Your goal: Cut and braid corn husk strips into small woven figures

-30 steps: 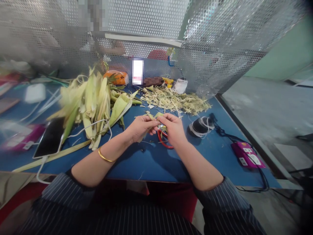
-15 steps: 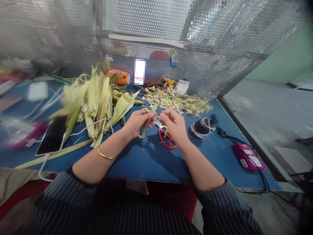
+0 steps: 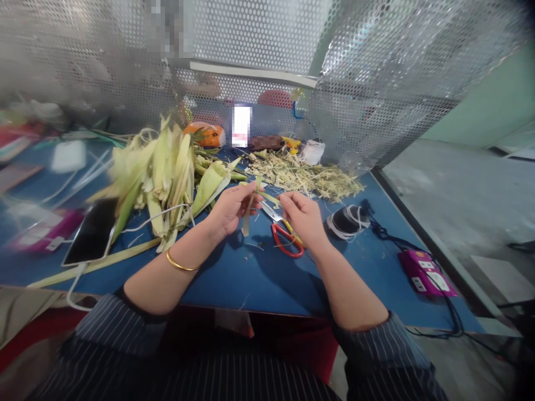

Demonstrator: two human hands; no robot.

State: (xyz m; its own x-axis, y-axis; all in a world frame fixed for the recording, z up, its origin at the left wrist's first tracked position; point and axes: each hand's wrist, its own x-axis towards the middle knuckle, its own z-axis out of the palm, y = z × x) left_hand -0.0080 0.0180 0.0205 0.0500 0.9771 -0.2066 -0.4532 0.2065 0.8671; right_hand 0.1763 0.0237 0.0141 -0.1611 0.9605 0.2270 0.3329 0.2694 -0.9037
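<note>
My left hand (image 3: 234, 207) pinches a pale green husk strip (image 3: 246, 219), one end of which hangs down below the fingers. Another length of the strip stretches across to my right hand (image 3: 301, 217), whose thumb and fingers are closed on its end. Under and between the hands lie scissors (image 3: 288, 240) with red and yellow handles, the right hand partly over them. To the left of my left hand rests a large bunch of corn husks (image 3: 161, 167). Shredded husk pieces (image 3: 309, 177) are heaped behind the hands.
On the blue table (image 3: 251, 284), a phone (image 3: 91, 231) with a white cable lies left. A black spool (image 3: 348, 221) wound with white cord and a magenta power strip (image 3: 426, 273) are right. Behind stand an orange pack (image 3: 204, 134) and a perforated metal screen (image 3: 259, 33).
My hands have moved apart, the right one slightly to the right, and the strip between them now shows stretched. More of the scissors' blades is visible.
</note>
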